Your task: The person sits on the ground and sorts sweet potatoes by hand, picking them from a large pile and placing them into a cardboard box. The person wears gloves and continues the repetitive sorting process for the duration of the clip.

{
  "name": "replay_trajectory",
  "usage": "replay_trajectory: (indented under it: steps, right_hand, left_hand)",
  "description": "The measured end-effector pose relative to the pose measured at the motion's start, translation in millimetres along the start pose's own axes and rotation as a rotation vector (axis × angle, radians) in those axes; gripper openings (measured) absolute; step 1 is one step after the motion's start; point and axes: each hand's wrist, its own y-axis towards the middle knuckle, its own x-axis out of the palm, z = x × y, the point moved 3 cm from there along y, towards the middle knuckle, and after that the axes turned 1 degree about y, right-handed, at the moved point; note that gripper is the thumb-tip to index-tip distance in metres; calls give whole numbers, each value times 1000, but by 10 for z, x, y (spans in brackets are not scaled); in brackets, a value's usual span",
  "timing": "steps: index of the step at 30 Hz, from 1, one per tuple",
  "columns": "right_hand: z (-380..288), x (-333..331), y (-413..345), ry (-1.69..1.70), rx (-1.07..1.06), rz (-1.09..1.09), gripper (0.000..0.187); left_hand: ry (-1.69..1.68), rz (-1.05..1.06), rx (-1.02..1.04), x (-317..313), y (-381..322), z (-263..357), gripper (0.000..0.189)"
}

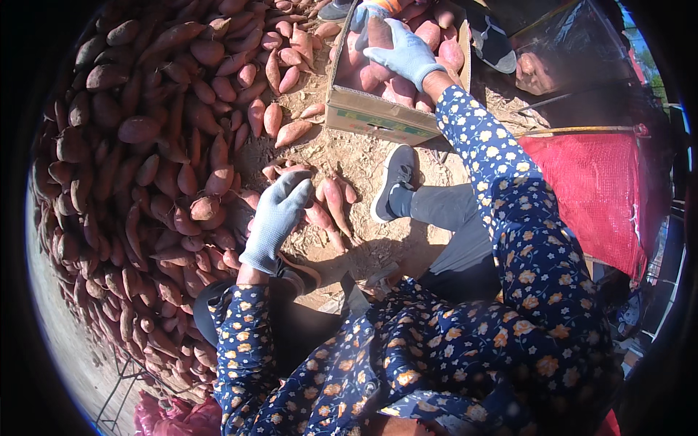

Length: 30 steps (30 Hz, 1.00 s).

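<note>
My right hand [408, 53], in a pale grey work glove, grips a brownish sweet potato [380, 32] over an open cardboard box [381, 111]. Reddish sweet potatoes [399, 90] fill much of that box. My left hand [279, 215], gloved alike, hovers low at the edge of the big heap with its fingers curled. Whether anything sits inside those fingers is hidden. Beside it on the soil lies a small group of slender sweet potatoes [334, 199].
A large heap of sweet potatoes [163, 158] spreads across the left. Another person's gloved hand [372, 12] reaches to the box's far side. At right stands a red mesh sack [586, 196]; a pink bag [177, 417] lies lower left. My shoe [393, 182] is below the box.
</note>
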Motion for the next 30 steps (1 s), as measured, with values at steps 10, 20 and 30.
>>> replay_trajectory:
  steps: [10, 20, 30]
  right_hand:
    - [-51, 412, -403, -361, 396, -152, 62]
    - [309, 558, -243, 133, 310, -316, 48]
    - [484, 230, 137, 193, 470, -13, 47]
  left_hand:
    - [32, 24, 31, 1, 11, -49, 31]
    - [-10, 2, -13, -4, 39, -130, 34]
    - [102, -11, 31, -22, 18, -103, 30]
